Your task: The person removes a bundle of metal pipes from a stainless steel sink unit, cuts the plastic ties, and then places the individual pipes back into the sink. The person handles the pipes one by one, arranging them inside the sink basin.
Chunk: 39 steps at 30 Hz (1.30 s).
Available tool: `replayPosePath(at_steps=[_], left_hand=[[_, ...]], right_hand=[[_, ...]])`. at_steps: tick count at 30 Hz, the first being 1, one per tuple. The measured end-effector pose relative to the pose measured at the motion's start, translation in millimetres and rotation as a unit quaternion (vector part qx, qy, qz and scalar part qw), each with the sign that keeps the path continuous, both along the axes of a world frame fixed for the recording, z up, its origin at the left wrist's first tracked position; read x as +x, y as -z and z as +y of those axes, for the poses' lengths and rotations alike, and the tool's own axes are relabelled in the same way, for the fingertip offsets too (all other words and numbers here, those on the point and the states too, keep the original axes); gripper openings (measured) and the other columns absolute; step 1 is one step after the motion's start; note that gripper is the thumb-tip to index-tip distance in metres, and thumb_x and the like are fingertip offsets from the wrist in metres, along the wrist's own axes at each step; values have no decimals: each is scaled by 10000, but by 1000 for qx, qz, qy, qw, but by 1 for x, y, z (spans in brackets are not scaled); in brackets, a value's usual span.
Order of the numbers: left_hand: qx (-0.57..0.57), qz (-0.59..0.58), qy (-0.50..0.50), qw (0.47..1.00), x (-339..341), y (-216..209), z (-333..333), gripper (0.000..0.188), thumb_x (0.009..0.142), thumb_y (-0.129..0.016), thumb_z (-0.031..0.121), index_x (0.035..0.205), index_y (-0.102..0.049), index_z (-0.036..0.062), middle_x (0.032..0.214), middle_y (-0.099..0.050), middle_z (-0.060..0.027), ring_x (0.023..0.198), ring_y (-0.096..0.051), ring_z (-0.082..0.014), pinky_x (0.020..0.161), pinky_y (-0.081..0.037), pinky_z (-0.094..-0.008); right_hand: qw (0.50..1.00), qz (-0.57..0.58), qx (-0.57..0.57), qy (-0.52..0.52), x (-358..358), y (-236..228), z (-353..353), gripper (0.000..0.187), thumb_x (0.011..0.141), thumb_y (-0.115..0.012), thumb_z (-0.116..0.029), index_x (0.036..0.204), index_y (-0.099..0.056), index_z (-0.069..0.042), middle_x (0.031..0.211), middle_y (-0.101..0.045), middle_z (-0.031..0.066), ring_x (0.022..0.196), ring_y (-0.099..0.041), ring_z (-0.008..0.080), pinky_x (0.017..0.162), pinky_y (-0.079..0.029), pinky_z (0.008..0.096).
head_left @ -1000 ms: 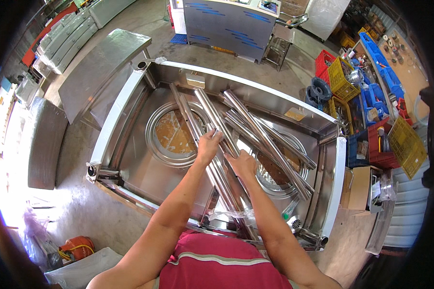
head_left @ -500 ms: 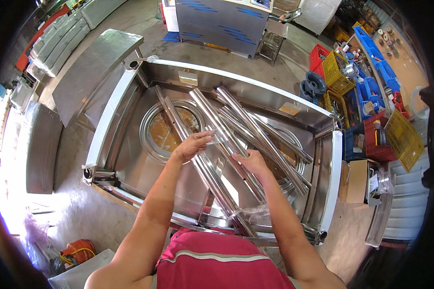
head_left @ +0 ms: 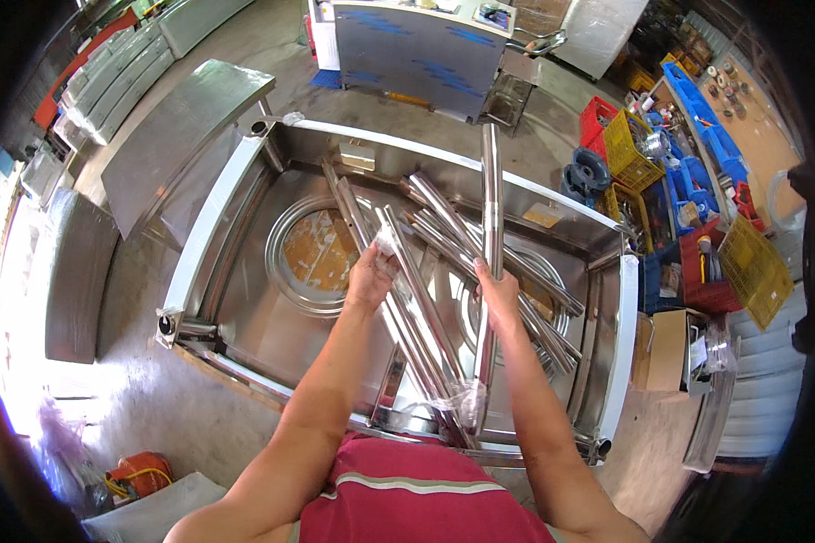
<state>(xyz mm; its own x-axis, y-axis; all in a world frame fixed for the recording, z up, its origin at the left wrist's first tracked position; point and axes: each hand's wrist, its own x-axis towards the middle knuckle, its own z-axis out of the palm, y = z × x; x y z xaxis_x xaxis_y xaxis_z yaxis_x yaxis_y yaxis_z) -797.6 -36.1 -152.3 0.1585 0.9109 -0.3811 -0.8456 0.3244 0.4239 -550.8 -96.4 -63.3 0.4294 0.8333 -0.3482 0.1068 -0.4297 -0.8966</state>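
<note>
My right hand (head_left: pixel 498 294) is closed round a shiny steel tube (head_left: pixel 491 199), whose far end rises past the back wall of a large upturned steel frame (head_left: pixel 235 299). Crumpled clear plastic film (head_left: pixel 386 241) shows at the fingertips of my left hand (head_left: pixel 369 279), which is closed over the loose tubes. Beneath it runs a bundle of steel tubes (head_left: pixel 412 339) lying slantwise in the frame. More clear wrap (head_left: pixel 462 404) clings round the near ends of the tubes. Several other tubes (head_left: pixel 525 303) lie crossed on the right, partly over a round ring opening.
A second ring opening (head_left: pixel 321 208) lies on the left of the frame. Beyond stand a steel table (head_left: pixel 190 118) and a wrapped cabinet (head_left: pixel 417 59). Yellow crates (head_left: pixel 634 149), blue bins and an open cardboard box (head_left: pixel 670 348) line the right side. An orange tool (head_left: pixel 140 475) sits lower left.
My right hand has lifted one tube and swung its far end up and to the right. My left hand has moved slightly left, with film at its fingers.
</note>
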Motion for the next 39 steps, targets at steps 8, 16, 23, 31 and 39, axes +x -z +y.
replayPosePath(at_steps=[8, 16, 23, 31, 39], left_hand=[[57, 112, -148, 981, -44, -61, 0, 166, 929, -528, 190, 991, -629, 74, 953, -612, -69, 863, -574, -199, 811, -497, -346], [334, 725, 355, 486, 111, -128, -159, 658, 874, -666, 665, 1138, -712, 65, 1125, -728, -178, 991, -707, -382, 892, -544, -493], [442, 650, 382, 485, 147, -77, -205, 634, 894, -616, 669, 1013, -704, 53, 1029, -671, -172, 1028, -633, -379, 934, -462, -504], [564, 473, 347, 581, 132, -61, -207, 312, 1005, -601, 308, 874, -625, 26, 951, -579, -157, 956, -562, -368, 865, -457, -466], [466, 432, 423, 646, 116, -73, -202, 262, 1022, -598, 211, 938, -615, -37, 883, -540, -154, 829, -550, -307, 774, -458, -383]], right_hand=[[930, -330, 110, -117, 50, -85, -1, 582, 840, -798, -456, 1130, -604, 10, 878, -712, 240, 867, -703, 440, 772, -538, 496], [946, -312, 92, 1, 28, -133, -12, 451, 820, -829, -362, 1034, -652, -7, 950, -743, 212, 924, -731, 368, 838, -545, 435], [924, -343, 139, 91, 71, -119, -19, 412, 822, -830, -323, 980, -649, 12, 835, -738, 166, 763, -733, 298, 734, -561, 408], [967, 182, 167, -67, 153, -91, -36, 214, 834, -758, -108, 946, -596, -26, 711, -604, 61, 569, -627, 198, 542, -542, 361], [921, 352, 149, -79, 182, -44, -31, 211, 848, -688, -122, 1009, -557, -79, 764, -587, 56, 697, -624, 209, 678, -543, 396]])
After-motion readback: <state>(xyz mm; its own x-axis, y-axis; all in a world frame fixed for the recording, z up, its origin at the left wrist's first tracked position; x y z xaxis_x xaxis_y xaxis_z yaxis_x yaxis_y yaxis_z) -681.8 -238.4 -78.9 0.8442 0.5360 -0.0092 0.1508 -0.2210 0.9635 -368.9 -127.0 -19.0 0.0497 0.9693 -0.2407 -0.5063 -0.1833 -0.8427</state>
